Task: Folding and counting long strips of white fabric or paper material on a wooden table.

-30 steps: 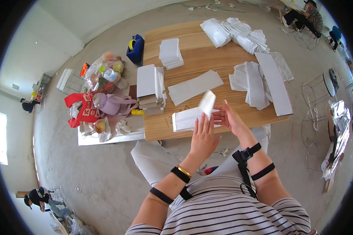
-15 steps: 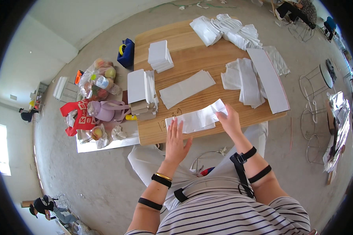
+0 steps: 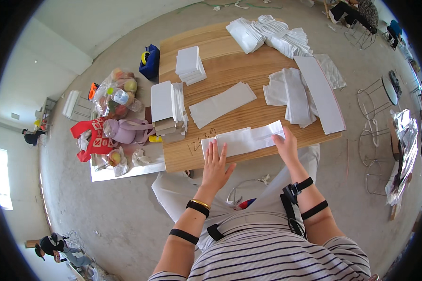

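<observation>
A long, slightly shiny white strip [image 3: 241, 141] of thin sheet material lies along the near edge of the wooden table, with a second layer showing near its right half. My left hand [image 3: 214, 165] is open, its outstretched fingers resting flat on the strip's left end. At the right end, my right hand [image 3: 287, 144] holds the strip between thumb and fingers; part of its grip is hidden. Just beyond lies another flat white piece [image 3: 222, 105], slanted on the wood. To the right sit loose white sleeves [image 3: 297, 98] in an overlapping pile.
Stacks of white cards [image 3: 162, 100] and smaller cards [image 3: 188, 63] stand at the left, near a blue tape dispenser [image 3: 149, 65]. White bundles [image 3: 269, 35] lie at the far edge. A long white board [image 3: 320, 96] borders the right side. Bagged fruit [image 3: 119, 91] sits left of the wooden table [image 3: 183, 161].
Both hands have shifted to the right, the right one further. The strip has moved right with them and now lies flatter and more stretched out.
</observation>
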Tool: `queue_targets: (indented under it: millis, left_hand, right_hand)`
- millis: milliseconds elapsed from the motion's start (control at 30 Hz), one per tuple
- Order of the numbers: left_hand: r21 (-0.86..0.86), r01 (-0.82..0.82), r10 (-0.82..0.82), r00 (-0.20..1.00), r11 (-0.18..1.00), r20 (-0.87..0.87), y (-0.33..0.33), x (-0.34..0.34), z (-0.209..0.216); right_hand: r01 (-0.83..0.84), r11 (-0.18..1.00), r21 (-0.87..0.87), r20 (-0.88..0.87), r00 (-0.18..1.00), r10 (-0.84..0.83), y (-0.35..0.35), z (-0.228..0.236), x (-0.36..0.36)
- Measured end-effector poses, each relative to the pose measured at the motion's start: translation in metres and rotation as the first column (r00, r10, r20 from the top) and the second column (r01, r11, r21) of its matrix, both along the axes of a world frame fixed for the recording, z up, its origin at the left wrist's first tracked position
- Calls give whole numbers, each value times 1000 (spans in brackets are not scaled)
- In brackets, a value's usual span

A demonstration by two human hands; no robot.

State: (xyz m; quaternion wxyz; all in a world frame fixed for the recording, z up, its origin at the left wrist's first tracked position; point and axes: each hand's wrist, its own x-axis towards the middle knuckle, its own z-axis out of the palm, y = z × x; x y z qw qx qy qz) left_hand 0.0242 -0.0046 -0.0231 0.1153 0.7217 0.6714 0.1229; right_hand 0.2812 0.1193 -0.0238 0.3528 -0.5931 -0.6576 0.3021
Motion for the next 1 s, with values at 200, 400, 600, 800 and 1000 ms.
queue_targets:
  millis: [200,400,600,800,1000]
  left_hand:
    - [11,8,-8,1000,1000,-12,3,4,0]
    - [1,2,-2,999,1000,-32,0,0,-6]
    - [30,9,-8,998,1000,-55,2,3,-12]
    - [-7,-41,40,995,999,-93,1,6,-3]
    - [-64,-112,97,975,992,-201,2,2,-3]
  right_hand:
    - [7,999,35,31,999,-8,5,-8,7]
    - [-36,996,82,211,977,18,0,23,-4]
    - [-551,803,227,420,799,430,-28,18,-75]
    - [-632,770,90,623,639,452,-38,-10,-87]
    - [-628,771,106,649,631,425,-39,-14,-88]
